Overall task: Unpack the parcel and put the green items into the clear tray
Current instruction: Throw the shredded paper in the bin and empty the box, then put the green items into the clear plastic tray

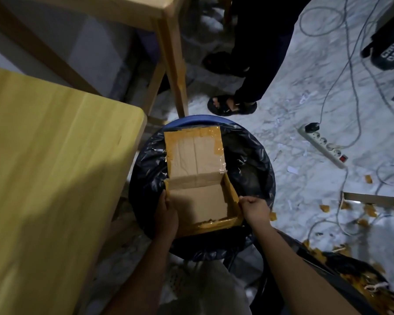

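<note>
Parcel (pixel 198 201): brown cardboard box edged with yellow-brown tape, seen from the head view; it is held open between both hands over the mouth of the bin. Whether it rests on the rim cannot be told.
Parcel inside: only the bare cardboard floor and walls show. The taped lid flap (pixel 195 151) is folded back, away from the person.
Writing: white block letters on a black object (pixel 389 48) at the upper right, too blurred to read.
Left hand (pixel 167 214): fingers curled on the parcel's left wall, gripping it.
Right hand (pixel 256 209): fingers closed on the top of the parcel's right wall, near its near corner.
Bin (pixel 191 119): round, blue-rimmed, lined with a crinkled black plastic bag (pixel 248 160); its contents are hidden by the parcel.
Second bag (pixel 362 280): black, at the lower right, holding yellow-brown tape scraps.
Desk (pixel 55 155): yellow wooden top just left of the bin.
Floor (pixel 293 98): white marble with tape scraps, grey cables and a white power strip (pixel 323 144) with a red switch.
Another person: dark trousers and black sandals (pixel 232 105) beyond the bin.
</note>
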Available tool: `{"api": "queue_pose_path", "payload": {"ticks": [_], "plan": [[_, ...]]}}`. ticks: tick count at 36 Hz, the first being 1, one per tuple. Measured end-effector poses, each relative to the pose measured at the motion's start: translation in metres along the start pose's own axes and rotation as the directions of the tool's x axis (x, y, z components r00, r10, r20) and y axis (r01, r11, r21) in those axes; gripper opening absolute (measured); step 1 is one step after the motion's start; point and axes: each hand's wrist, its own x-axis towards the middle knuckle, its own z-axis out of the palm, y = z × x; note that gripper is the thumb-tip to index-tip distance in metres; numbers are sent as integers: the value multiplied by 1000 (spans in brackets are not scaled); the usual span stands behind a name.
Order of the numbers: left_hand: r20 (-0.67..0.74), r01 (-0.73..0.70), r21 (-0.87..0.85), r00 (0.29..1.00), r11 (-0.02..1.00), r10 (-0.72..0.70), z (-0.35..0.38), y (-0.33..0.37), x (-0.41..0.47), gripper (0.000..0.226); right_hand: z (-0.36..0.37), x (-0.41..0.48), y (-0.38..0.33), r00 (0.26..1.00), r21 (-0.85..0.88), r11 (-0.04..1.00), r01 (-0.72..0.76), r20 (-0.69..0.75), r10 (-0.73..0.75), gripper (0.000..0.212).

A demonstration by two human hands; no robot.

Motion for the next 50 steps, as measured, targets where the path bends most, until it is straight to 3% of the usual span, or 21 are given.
{"api": "queue_pose_path", "payload": {"ticks": [5,9,15,18,24,30,34,39,45,50], "plan": [[-27,0,27,1000,1000,1,6,0,0,44,0,-6,4,997,-54,996,65,48,-62,27],[-45,5,68,999,998,-2,1,6,-7,45,-4,-16,8,987,-88,984,152,-42,-156,22],[-52,-106,89,992,990,111,-16,28,-32,40,-19,-43,-6,966,-104,970,218,-120,-230,15],[17,-142,131,990,981,141,-29,47,-52,41,-31,-60,-15,951,-106,957,269,-125,-281,14],[139,-298,46,947,953,289,-64,96,-114,39,-60,-116,-50,885,-128,890,439,-111,-452,19],[236,-449,-123,853,885,466,-136,149,-178,40,-82,-198,-119,798,-125,809,574,-134,-587,12],[36,-544,-181,829,819,559,-209,174,-192,36,-70,-249,-176,671,-100,676,730,-85,-736,8],[-319,-543,-220,825,810,466,-314,170,-181,31,-21,-298,-245,544,-77,540,838,43,-838,15],[-641,-392,-224,749,892,168,-411,129,-149,32,58,-332,-315,365,-113,348,931,242,-899,28],[-735,-192,-342,665,920,-134,-442,94,-125,37,123,-340,-354,209,-149,160,976,414,-886,27]]}}
